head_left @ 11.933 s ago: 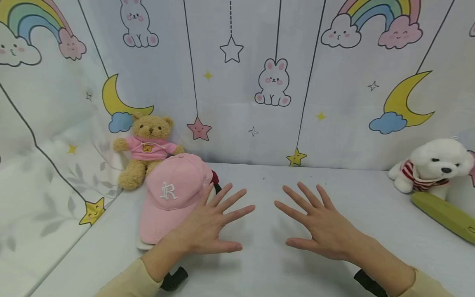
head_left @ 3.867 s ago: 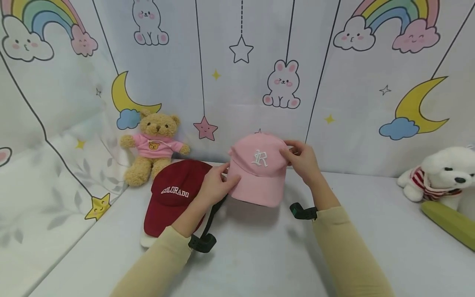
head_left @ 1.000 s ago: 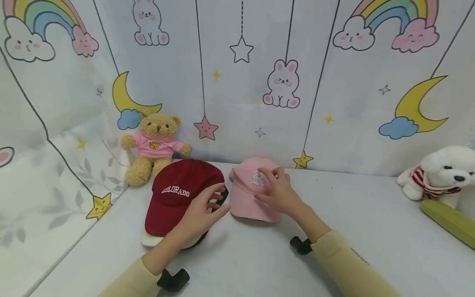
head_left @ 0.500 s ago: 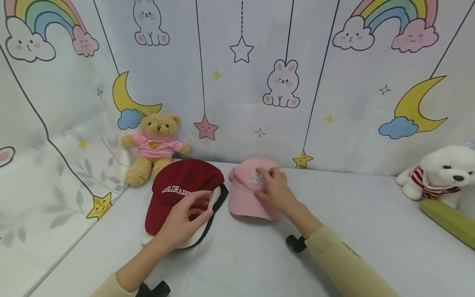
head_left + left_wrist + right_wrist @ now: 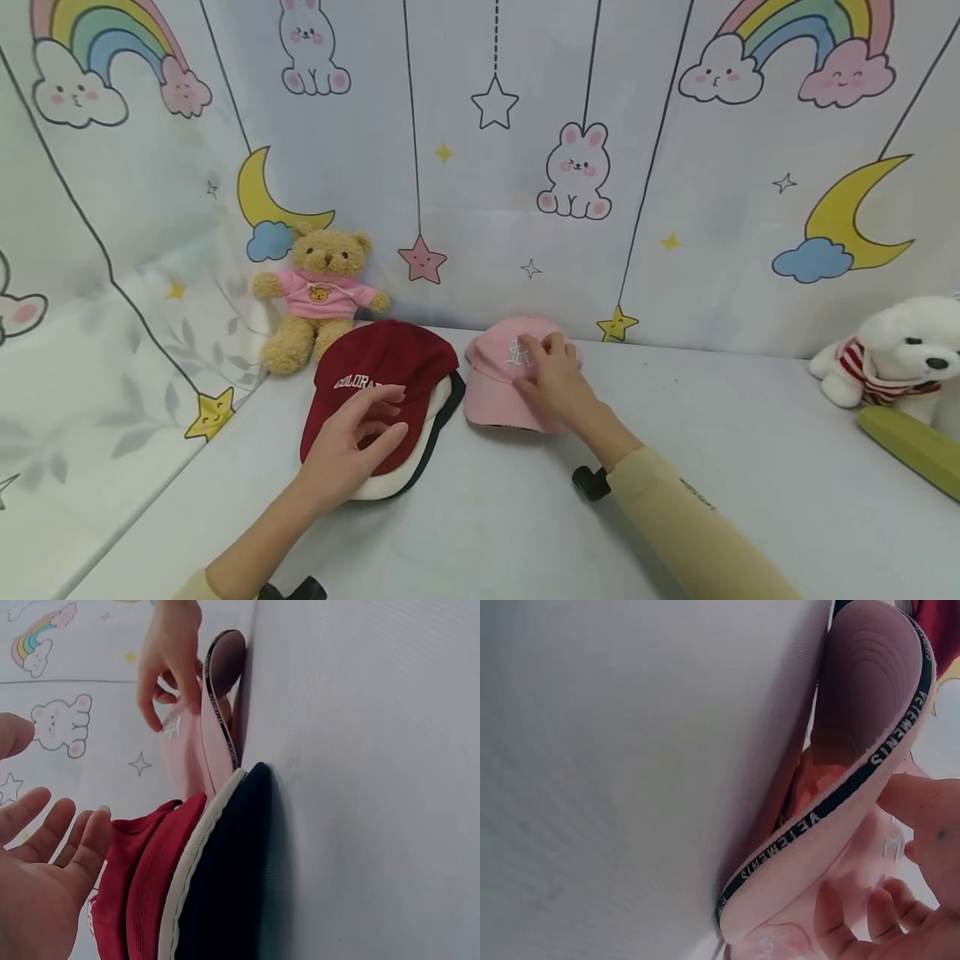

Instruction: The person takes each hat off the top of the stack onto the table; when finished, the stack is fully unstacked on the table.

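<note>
A pink baseball cap [image 5: 489,400] with a white letter emblem sits on the table, its brim toward me. My right hand [image 5: 558,379] is over the front of its crown, fingers loosely bent; thumb and fingertips are spread apart against or just over the fabric, and exact contact is unclear. In the right wrist view the cap's underside and dark lettered edge tape [image 5: 832,802] show. To the left lies a dark red cap [image 5: 397,354] marked COLORADO, stacked on a white cap [image 5: 397,481] and a dark one [image 5: 429,458]. My left hand [image 5: 348,446] hovers before this stack, fingers relaxed, holding nothing.
A teddy bear [image 5: 318,287] in a pink top sits behind the stacked caps. At the far right are a white plush dog [image 5: 911,342] and a long green object [image 5: 911,446]. A printed cloth backdrop [image 5: 495,183] stands behind the white table [image 5: 480,533].
Earlier both hands held the pink cap aloft; it now rests right of the stack. During the last second my left hand drew back left and the pink cap's brim edge shifted slightly away from me.
</note>
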